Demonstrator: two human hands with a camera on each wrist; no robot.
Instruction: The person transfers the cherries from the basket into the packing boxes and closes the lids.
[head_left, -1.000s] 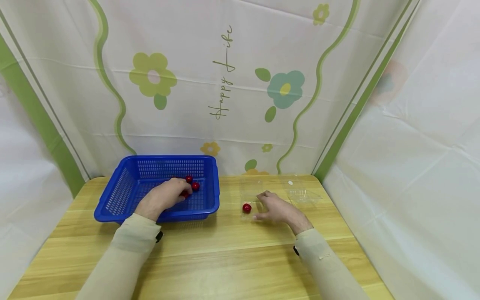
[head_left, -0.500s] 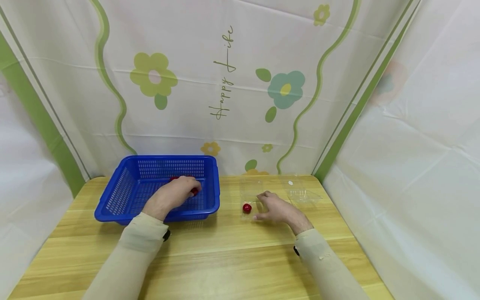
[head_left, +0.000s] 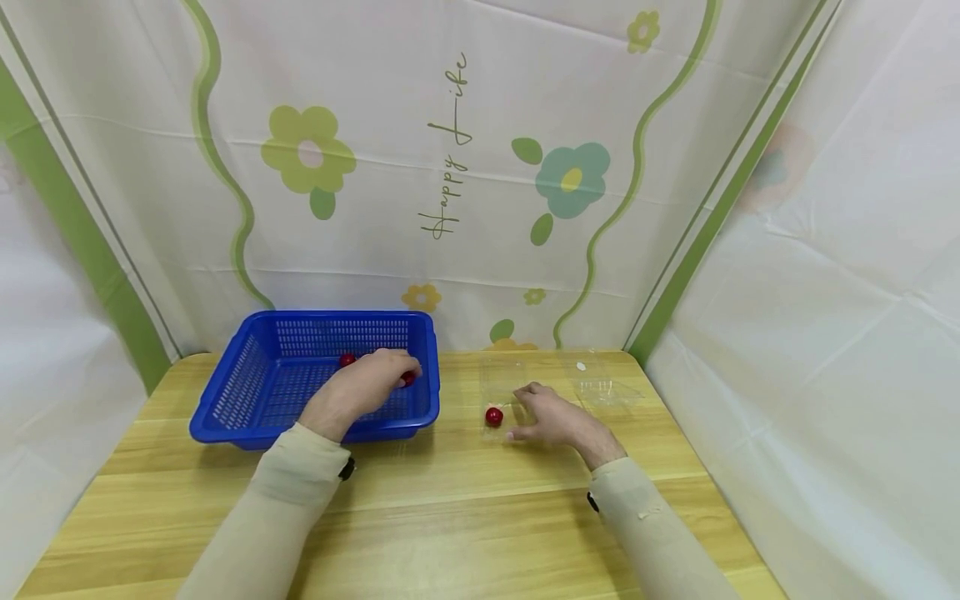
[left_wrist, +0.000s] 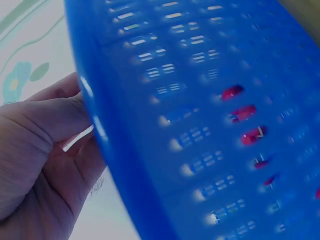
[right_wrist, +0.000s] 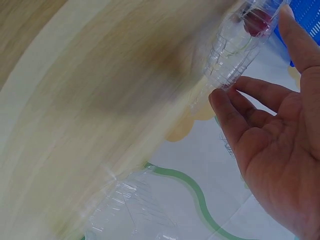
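My left hand (head_left: pixel 363 387) is inside the blue plastic basket (head_left: pixel 225 412), near its right end. Its fingertips pinch a red cherry (head_left: pixel 408 379), which they partly cover. Another cherry (head_left: pixel 347 360) lies behind the hand. Through the basket's slots, the left wrist view shows several cherries (left_wrist: pixel 244 113), some with stems; the basket wall hides the fingertips. On the table, my right hand (head_left: pixel 557 418) holds a small clear plastic box (right_wrist: pixel 232 52) at its side, thumb and fingers set apart along it. One cherry (head_left: pixel 493 417) with a stem sits in this box, whose lid stands raised behind.
A second clear plastic box (head_left: pixel 607 390) stands open at the table's back right corner. The wooden table (head_left: pixel 450 525) ends at a flower-printed white curtain (head_left: pixel 375 250), with white sheeting on both sides.
Inside the basket my left hand has shifted right, with a cherry at its fingertips, uncovering a cherry behind it. My right hand and its box have stayed still.
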